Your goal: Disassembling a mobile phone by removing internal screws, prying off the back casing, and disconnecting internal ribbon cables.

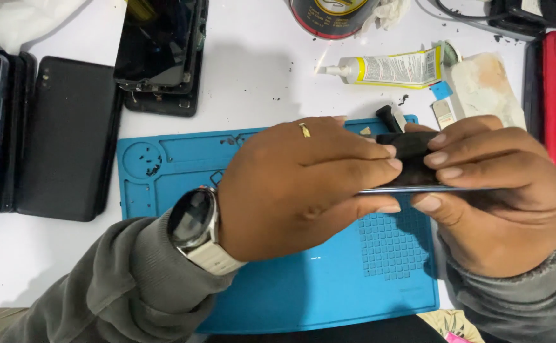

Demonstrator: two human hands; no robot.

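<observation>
White tabletop (259, 70) carries a blue mat (329, 286) at 6 o'clock. Above the mat, the left hand (297, 187) and right hand (500, 190) both pinch a dark phone (411, 165) edge-on, fingers pressed together along its rim. A glue tube (389, 68) lies at 1 o'clock, a black phone (68, 136) at 9.

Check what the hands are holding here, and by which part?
Both the left hand and right hand pinch one phone edge-on, by its opposite ends.
</observation>
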